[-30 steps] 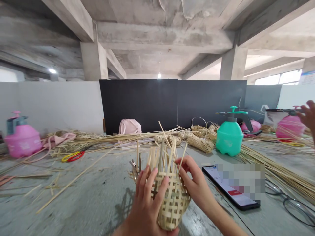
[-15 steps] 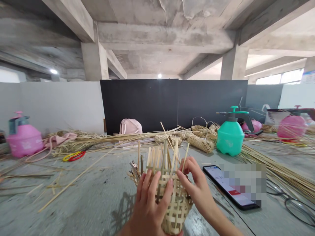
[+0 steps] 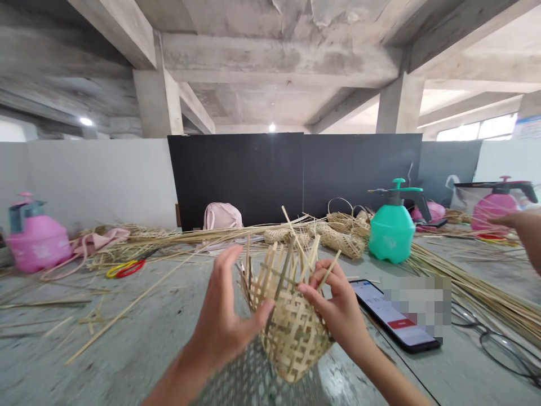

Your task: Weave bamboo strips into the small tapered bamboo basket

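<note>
A half-woven bamboo basket (image 3: 296,338) is in front of me, tilted, with loose strip ends standing up from its upper edge. My right hand (image 3: 333,301) grips the basket's right upper edge, thumb on the near side, by an upright strip (image 3: 330,267). My left hand (image 3: 230,307) is open at the basket's left, fingers raised and apart from the thumb. The left thumb tip is at the weave; whether it touches I cannot tell. The basket's far side and the right fingertips behind the edge are hidden.
Right of the basket lie a phone (image 3: 397,318) and glasses (image 3: 502,352). A green spray bottle (image 3: 391,231) stands behind them, near woven pieces (image 3: 344,242) and bamboo strips (image 3: 469,287). Scissors (image 3: 127,268) and a pink spray bottle (image 3: 39,242) are left. Another person's hand (image 3: 524,228) reaches in at right.
My left hand has come off the basket's front and moved left, fingers opening. The basket has tilted, its base shifting up, still in my right hand. Another person's hand has appeared at right.
</note>
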Demonstrator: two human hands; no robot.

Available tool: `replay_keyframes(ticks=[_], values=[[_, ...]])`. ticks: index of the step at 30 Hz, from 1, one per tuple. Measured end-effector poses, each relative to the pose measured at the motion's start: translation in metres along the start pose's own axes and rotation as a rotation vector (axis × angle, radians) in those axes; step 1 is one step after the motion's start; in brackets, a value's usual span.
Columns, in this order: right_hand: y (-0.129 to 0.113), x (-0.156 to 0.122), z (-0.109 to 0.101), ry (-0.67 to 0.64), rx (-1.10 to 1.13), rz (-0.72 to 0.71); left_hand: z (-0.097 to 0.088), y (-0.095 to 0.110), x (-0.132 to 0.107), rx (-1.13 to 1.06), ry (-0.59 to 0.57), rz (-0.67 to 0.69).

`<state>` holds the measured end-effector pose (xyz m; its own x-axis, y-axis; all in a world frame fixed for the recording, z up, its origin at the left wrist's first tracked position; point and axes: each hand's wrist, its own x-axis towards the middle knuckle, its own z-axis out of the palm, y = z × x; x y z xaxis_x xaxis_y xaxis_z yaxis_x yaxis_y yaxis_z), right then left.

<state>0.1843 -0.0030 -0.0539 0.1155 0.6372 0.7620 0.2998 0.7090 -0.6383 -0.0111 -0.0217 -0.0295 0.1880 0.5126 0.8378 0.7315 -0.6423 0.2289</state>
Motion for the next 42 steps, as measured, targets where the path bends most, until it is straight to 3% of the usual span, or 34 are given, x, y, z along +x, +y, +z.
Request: replay_keyframes(ticks=[2,4,6,7,8,12,16,19,26,30,34,36,40,42], values=[[-0.001,0.001,-0.001,-0.022,0.001,-0.074,-0.011,-0.007,0.022,-0.109,-0.103,-0.183],[-0.001,0.001,-0.001,-0.036,0.006,-0.132,-0.021,-0.014,0.043,-0.379,-0.468,-0.244],[-0.001,-0.001,-0.002,-0.044,0.015,-0.170,-0.030,-0.018,0.058,-0.557,-0.952,-0.256],[-0.001,-0.001,-0.002,-0.050,0.019,-0.183,-0.033,-0.018,0.063,-0.603,-1.086,-0.271],[-0.001,-0.002,-0.002,-0.057,0.020,-0.189,-0.035,-0.016,0.067,-0.615,-1.123,-0.291],[-0.001,-0.003,-0.002,-0.070,0.004,-0.134,-0.034,-0.002,0.070,-0.520,-1.013,-0.316],[0.000,-0.006,0.002,-0.119,0.043,0.055,-0.032,0.015,0.066,-0.526,-0.978,-0.298],[-0.002,-0.008,0.004,-0.093,0.131,0.114,-0.032,0.021,0.063,-0.569,-0.953,-0.330],[-0.006,-0.001,-0.001,-0.197,0.079,0.175,-0.028,0.011,0.060,-0.842,-0.997,-0.418],[-0.008,0.001,-0.001,-0.159,0.112,0.184,-0.023,0.006,0.058,-0.973,-0.982,-0.466],[-0.008,-0.001,0.001,-0.100,0.164,0.157,-0.021,0.005,0.057,-1.007,-0.944,-0.490],[-0.010,-0.001,0.000,-0.007,0.093,0.100,-0.023,0.006,0.058,-1.011,-0.939,-0.489],[-0.019,0.001,-0.005,0.268,-0.264,-0.240,-0.025,0.010,0.059,-1.027,-0.963,-0.459],[-0.024,0.002,-0.010,0.292,-0.429,-0.369,-0.025,0.011,0.058,-1.019,-0.957,-0.445]])
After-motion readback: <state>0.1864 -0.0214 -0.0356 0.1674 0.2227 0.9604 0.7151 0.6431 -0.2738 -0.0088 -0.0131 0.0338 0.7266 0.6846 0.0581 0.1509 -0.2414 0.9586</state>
